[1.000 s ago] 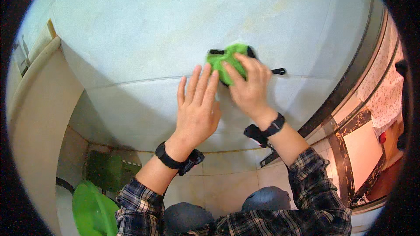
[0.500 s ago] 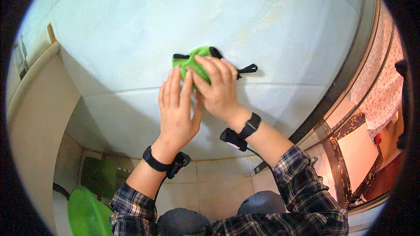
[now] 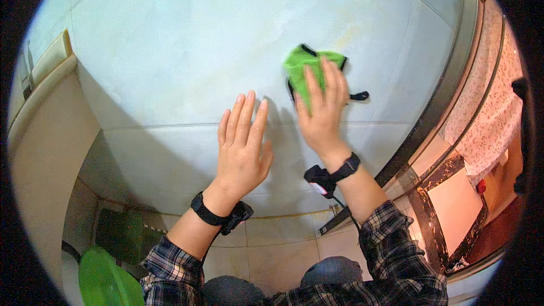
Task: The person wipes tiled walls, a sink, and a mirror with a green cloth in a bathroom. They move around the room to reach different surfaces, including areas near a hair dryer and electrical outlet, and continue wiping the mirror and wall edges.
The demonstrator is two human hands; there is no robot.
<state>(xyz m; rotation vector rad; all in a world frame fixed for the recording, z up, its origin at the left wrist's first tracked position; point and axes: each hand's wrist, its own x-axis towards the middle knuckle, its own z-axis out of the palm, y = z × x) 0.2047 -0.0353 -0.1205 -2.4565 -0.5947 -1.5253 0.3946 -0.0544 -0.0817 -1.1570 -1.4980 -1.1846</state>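
A green cloth [image 3: 296, 65] with black edging and a black hanging loop lies bunched against the pale tiled wall [image 3: 187, 39]. My right hand [image 3: 324, 105] holds it there, pressing with fingers over its lower and right parts, so part of the cloth is hidden. To the left, my left hand [image 3: 242, 136] is open and holds nothing. Its fingers are stretched toward the tiles, apart from the cloth; whether the fingertips touch the wall I cannot tell. Faint yellowish stains [image 3: 345, 38] show on the tiles just above the cloth.
At the right, a dark curved frame [image 3: 428, 107] borders the tiles, with a pink patterned curtain [image 3: 473, 119] beyond. A cream ledge [image 3: 48, 90] stands at the left. Below are a green plastic basin [image 3: 105, 277] and the tiled floor [image 3: 277, 241]. Black straps with small devices circle both wrists.
My right hand has slid the cloth to the right across the tiles. My left hand has come off the cloth and moved slightly right and down, with fingers stretched.
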